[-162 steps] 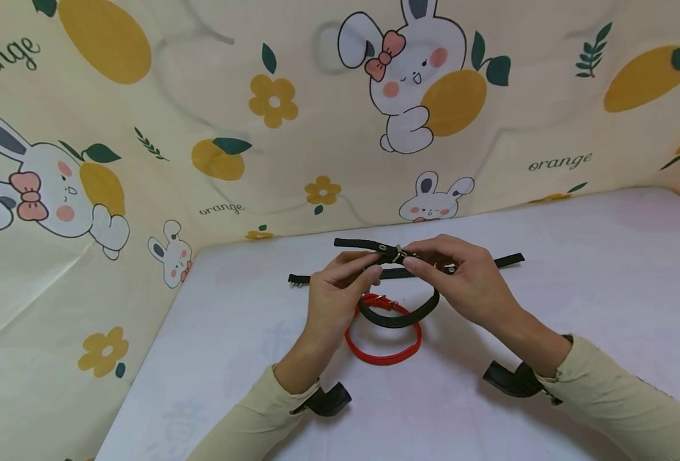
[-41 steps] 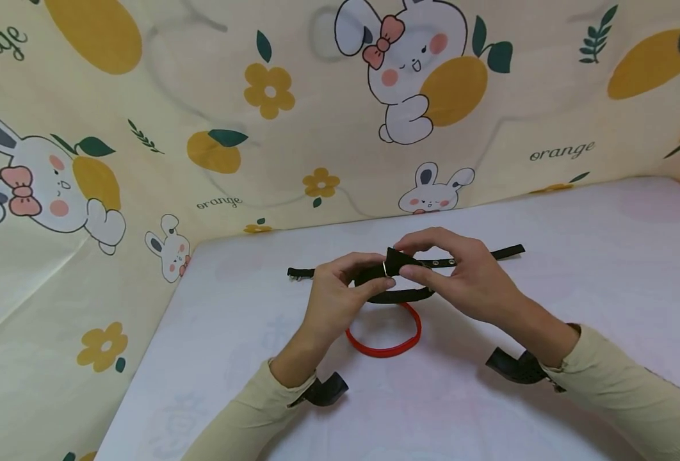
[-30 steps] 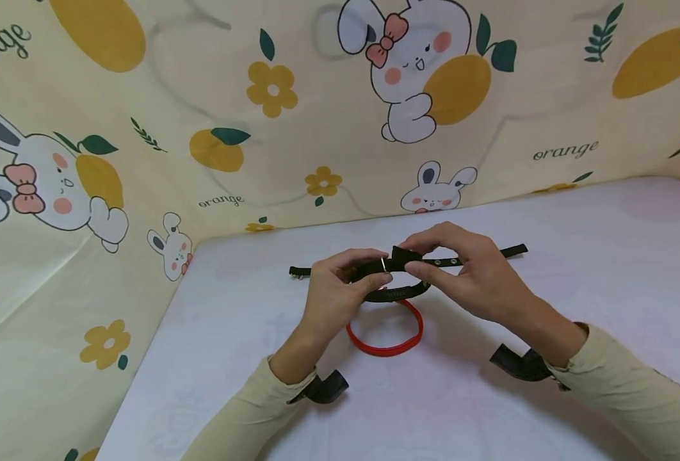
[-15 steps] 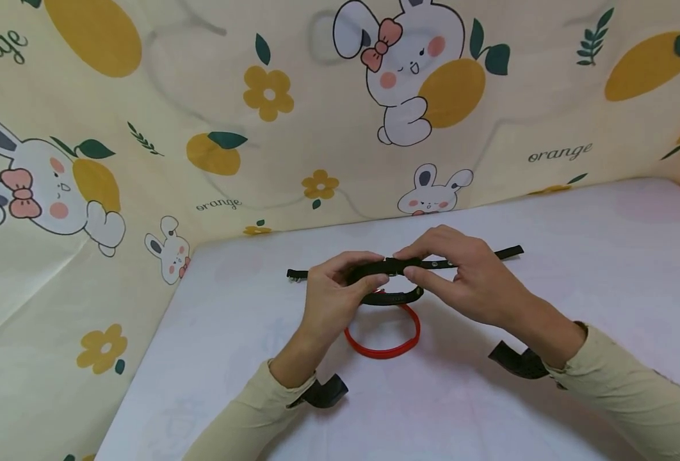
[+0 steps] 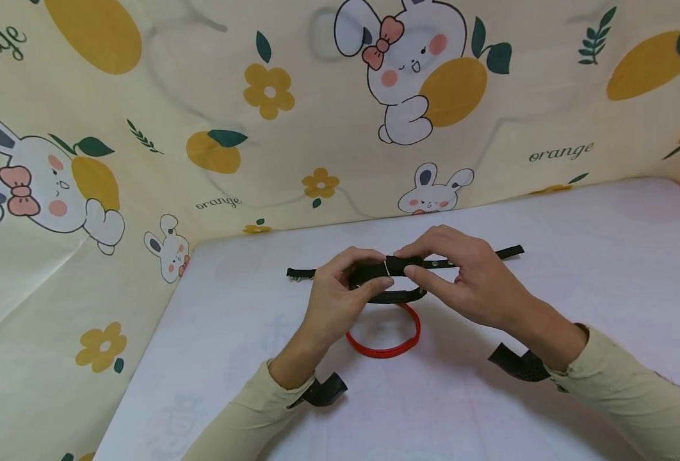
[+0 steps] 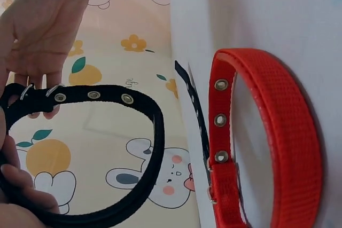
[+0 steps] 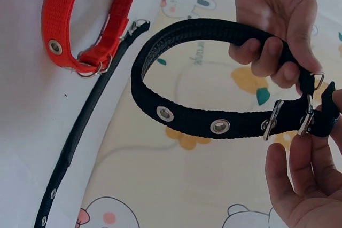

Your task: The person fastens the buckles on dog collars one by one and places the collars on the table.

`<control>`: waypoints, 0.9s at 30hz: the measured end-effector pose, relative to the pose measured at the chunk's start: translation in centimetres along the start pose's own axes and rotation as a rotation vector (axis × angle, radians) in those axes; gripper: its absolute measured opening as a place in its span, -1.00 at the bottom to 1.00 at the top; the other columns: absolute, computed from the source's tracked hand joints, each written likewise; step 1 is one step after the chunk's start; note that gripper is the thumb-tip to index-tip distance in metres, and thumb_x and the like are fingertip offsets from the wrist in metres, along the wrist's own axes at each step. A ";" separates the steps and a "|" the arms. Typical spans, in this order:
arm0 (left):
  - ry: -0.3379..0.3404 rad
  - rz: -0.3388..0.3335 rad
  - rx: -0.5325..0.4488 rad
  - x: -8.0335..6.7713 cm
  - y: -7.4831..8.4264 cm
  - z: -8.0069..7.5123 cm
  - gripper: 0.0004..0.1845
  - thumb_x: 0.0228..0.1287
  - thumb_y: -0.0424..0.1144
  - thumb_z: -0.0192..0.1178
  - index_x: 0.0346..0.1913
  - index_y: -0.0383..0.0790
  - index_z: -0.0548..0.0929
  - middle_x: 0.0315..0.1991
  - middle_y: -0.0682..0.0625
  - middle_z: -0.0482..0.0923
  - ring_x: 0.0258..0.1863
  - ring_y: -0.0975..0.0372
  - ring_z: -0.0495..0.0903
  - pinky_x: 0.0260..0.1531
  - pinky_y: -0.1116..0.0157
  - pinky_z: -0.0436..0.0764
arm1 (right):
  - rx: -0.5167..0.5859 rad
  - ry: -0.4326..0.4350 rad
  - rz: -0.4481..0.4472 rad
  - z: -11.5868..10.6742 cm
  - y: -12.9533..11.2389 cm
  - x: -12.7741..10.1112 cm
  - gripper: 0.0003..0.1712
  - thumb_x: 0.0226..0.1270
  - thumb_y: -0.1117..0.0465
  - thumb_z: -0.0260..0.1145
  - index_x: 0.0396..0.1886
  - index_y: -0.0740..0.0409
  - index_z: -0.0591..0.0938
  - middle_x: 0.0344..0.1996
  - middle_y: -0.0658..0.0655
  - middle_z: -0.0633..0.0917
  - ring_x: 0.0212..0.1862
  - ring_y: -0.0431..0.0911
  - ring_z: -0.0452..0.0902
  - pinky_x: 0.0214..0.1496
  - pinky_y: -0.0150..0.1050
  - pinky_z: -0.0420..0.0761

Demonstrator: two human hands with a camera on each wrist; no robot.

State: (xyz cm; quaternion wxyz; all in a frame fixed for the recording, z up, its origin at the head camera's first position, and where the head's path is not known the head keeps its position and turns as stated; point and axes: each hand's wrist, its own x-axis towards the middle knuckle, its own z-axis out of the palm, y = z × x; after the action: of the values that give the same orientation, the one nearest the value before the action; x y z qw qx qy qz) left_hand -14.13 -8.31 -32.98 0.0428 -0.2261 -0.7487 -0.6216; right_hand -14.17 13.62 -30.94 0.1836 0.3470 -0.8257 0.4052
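A black collar (image 5: 397, 296) is bent into a loop and raised over the table between both hands. My left hand (image 5: 340, 288) grips its band on the left, fingers on top and thumb in front. My right hand (image 5: 472, 275) pinches the strap beside the metal buckle (image 7: 273, 121), which shows with the strap's short free end (image 7: 328, 110) in the right wrist view. Metal eyelets (image 7: 219, 126) line the band. Below the loop, a red collar (image 5: 383, 353) lies on the table as a closed ring, partly hidden by the black collar and left hand.
Another black collar (image 5: 510, 251) lies stretched out on the white table (image 5: 420, 410) behind the hands, which cover its middle. A cream cloth (image 5: 294, 153) printed with rabbits and oranges hangs at the back and left. Black bands (image 5: 325, 390) sit at both wrists.
Earlier the strap's long end pointed left and the loop hung lower. More recently its short end stood up by my right fingers; it now lies flat between them. The red collar stays put.
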 end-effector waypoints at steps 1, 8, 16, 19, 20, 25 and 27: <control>-0.001 0.003 -0.004 0.0 0.0 0.0 -0.65 0.15 -0.47 0.38 0.02 -0.31 0.63 -0.09 -0.21 0.64 -0.15 0.18 0.65 -0.13 0.38 0.70 | -0.002 0.003 0.004 0.0 0.0 0.0 -0.68 0.25 0.31 0.42 -0.05 -0.13 0.71 -0.14 -0.21 0.71 -0.03 -0.36 0.57 -0.05 -0.43 0.54; 0.008 0.028 -0.011 0.0 -0.2 0.2 -0.67 0.17 -0.49 0.35 0.02 -0.35 0.62 -0.07 -0.23 0.63 -0.12 0.15 0.65 -0.10 0.39 0.69 | -0.033 0.001 0.008 0.1 0.0 -0.1 -0.69 0.24 0.29 0.43 -0.07 -0.13 0.72 -0.13 -0.19 0.70 -0.05 -0.36 0.53 -0.15 -0.41 0.53; 0.021 0.041 -0.030 0.0 -0.3 0.3 -0.69 0.18 -0.49 0.34 0.01 -0.37 0.65 -0.08 -0.24 0.64 -0.14 0.21 0.63 -0.12 0.38 0.70 | -0.058 0.010 0.007 0.2 -0.1 -0.1 -0.73 0.22 0.29 0.44 -0.11 -0.11 0.74 -0.15 -0.18 0.68 -0.07 -0.35 0.53 -0.16 -0.37 0.56; 0.033 0.049 -0.030 0.0 -0.4 0.3 -0.69 0.17 -0.48 0.35 0.00 -0.37 0.66 -0.09 -0.25 0.66 -0.15 0.21 0.63 -0.13 0.39 0.70 | -0.071 0.013 0.007 0.2 -0.1 -0.1 -0.73 0.21 0.28 0.45 -0.11 -0.10 0.74 -0.15 -0.17 0.68 -0.07 -0.33 0.54 -0.14 -0.33 0.58; 0.039 0.049 -0.030 0.0 -0.4 0.3 -0.69 0.17 -0.48 0.36 0.00 -0.37 0.67 -0.09 -0.25 0.66 -0.16 0.22 0.64 -0.14 0.39 0.70 | -0.076 0.014 0.006 0.2 -0.1 -0.1 -0.73 0.21 0.28 0.45 -0.10 -0.09 0.74 -0.15 -0.16 0.69 -0.07 -0.33 0.54 -0.15 -0.32 0.58; 0.079 0.041 -0.031 0.0 -0.3 0.3 -0.67 0.14 -0.47 0.39 0.00 -0.34 0.66 -0.09 -0.23 0.67 -0.17 0.22 0.66 -0.14 0.40 0.70 | -0.095 0.019 0.006 0.4 -0.1 -0.1 -0.72 0.21 0.25 0.47 -0.08 -0.08 0.75 -0.15 -0.15 0.69 -0.08 -0.31 0.54 -0.18 -0.31 0.58; 0.084 0.044 -0.034 0.0 -0.3 0.3 -0.67 0.12 -0.46 0.40 -0.01 -0.34 0.67 -0.10 -0.23 0.68 -0.17 0.22 0.66 -0.13 0.39 0.70 | -0.093 0.022 0.000 0.4 -0.1 -0.1 -0.72 0.21 0.25 0.47 -0.08 -0.08 0.75 -0.15 -0.15 0.68 -0.09 -0.32 0.53 -0.19 -0.33 0.57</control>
State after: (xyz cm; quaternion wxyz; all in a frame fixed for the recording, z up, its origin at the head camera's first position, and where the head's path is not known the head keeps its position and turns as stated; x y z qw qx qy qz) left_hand -14.18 -8.04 -33.33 0.0841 -0.2170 -0.7303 -0.6422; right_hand -14.04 13.28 -31.18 0.2086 0.3335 -0.8415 0.3704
